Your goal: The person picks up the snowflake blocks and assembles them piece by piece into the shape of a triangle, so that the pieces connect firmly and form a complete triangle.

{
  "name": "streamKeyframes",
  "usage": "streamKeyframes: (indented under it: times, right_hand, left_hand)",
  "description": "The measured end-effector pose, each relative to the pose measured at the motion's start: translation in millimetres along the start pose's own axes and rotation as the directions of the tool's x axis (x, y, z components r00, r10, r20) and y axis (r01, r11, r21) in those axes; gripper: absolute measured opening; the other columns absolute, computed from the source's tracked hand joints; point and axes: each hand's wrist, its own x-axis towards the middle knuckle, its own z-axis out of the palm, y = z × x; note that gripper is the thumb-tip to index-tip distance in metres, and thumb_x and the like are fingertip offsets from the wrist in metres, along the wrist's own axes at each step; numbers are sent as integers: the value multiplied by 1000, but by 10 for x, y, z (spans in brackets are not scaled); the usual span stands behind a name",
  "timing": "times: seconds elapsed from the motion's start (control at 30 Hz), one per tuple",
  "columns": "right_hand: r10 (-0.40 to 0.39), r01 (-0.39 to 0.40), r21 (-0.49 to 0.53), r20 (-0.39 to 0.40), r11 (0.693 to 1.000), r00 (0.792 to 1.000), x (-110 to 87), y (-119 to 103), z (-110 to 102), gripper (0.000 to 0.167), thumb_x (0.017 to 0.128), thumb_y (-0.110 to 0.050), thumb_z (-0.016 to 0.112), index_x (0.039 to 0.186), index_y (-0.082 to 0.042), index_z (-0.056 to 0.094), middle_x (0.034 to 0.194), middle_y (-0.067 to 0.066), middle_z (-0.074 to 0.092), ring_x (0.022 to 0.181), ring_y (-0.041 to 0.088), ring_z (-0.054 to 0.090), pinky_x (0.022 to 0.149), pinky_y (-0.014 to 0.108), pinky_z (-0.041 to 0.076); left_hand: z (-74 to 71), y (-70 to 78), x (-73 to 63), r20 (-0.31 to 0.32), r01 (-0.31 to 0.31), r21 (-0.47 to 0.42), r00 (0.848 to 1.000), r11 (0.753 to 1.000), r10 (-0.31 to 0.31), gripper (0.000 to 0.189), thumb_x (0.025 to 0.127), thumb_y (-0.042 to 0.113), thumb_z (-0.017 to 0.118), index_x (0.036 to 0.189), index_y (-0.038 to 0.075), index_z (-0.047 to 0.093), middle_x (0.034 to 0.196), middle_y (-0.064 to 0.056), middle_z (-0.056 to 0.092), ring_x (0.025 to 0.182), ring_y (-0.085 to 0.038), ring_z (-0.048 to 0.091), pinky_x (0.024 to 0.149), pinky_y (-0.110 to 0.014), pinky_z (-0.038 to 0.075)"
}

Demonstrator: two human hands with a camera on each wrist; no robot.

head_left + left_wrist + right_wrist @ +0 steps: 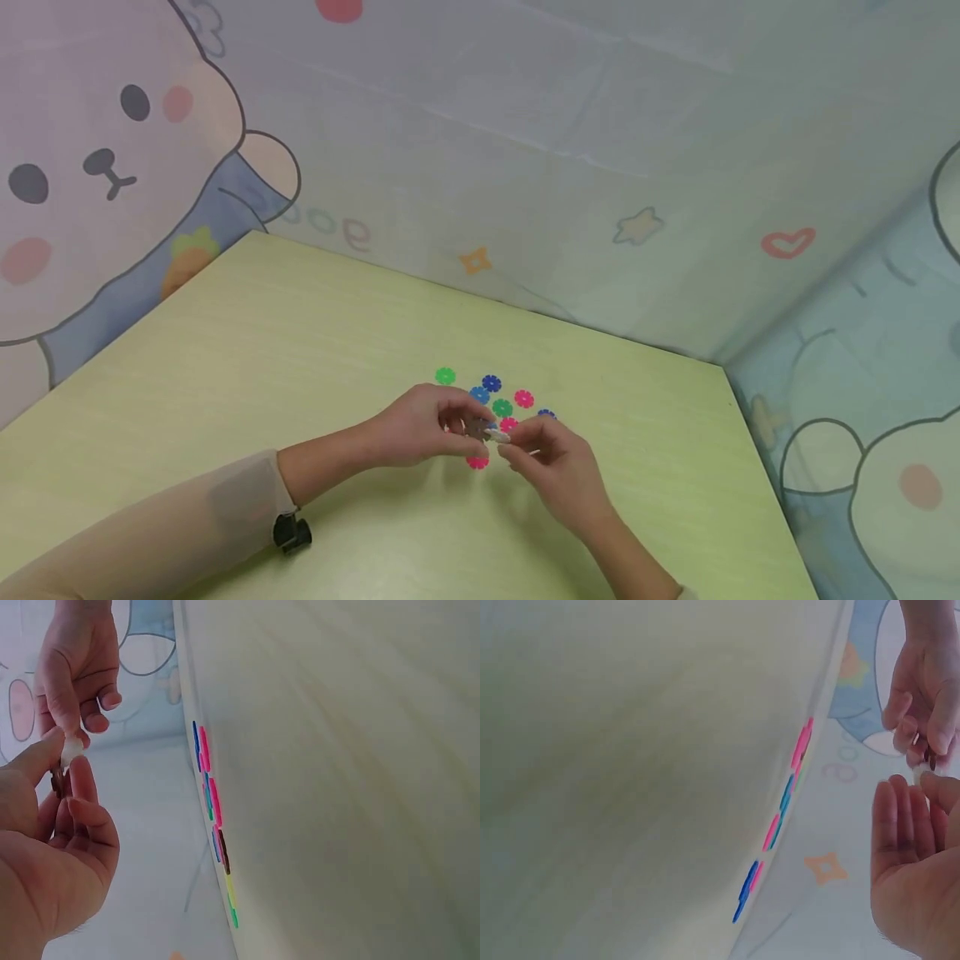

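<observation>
My left hand (417,427) pinches a brown flower-shaped plastic disc (475,428) between thumb and fingers, above the table. From the other side, my right hand (564,468) grips a white disc (72,751) of the same sort by its edge, thumb against fingertips. The two discs touch or overlap at their edges; whether their slots are joined cannot be made out. In the right wrist view, fingers cover most of both discs. Beneath the hands lies a pink disc (477,462), partly hidden.
Several loose discs lie flat on the pale yellow table (337,333) just beyond the hands, among them a green disc (446,376), a dark blue disc (491,383) and a pink disc (524,399). A printed cloth (540,167) hangs behind the table's far edge.
</observation>
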Motion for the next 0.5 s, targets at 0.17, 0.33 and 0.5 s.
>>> streamKeyframes:
  times: [0.17, 0.33, 0.5]
  right_hand:
    - [100, -98, -128, 13, 987, 995, 107, 91, -186, 18, 101, -17, 81, 118, -18, 77, 110, -1, 77, 100, 15, 72, 86, 24, 62]
    - [251, -241, -187, 33, 952, 967, 212, 296, -421, 19, 103, -15, 77, 122, -13, 77, 109, 3, 75, 97, 19, 69, 81, 32, 64]
    - [302, -277, -192, 118, 942, 946, 268, 496, -567, 24, 103, -13, 77, 126, -10, 74, 111, 8, 75, 95, 20, 68, 80, 32, 62]
  left_hand:
    - [-52, -10, 18, -41, 22, -12, 999, 1000, -22, 33, 91, 30, 91, 121, 22, 80, 103, 6, 78, 85, -20, 71, 71, -29, 58]
    - [-105, 0, 20, -59, 37, -51, 997, 998, -40, 33, 92, 29, 90, 122, 19, 79, 110, 1, 76, 86, -21, 69, 66, -28, 55]
    - [-122, 6, 20, -54, 48, -75, 997, 996, -52, 35, 92, 26, 90, 124, 17, 79, 112, 1, 77, 88, -21, 70, 68, -28, 57]
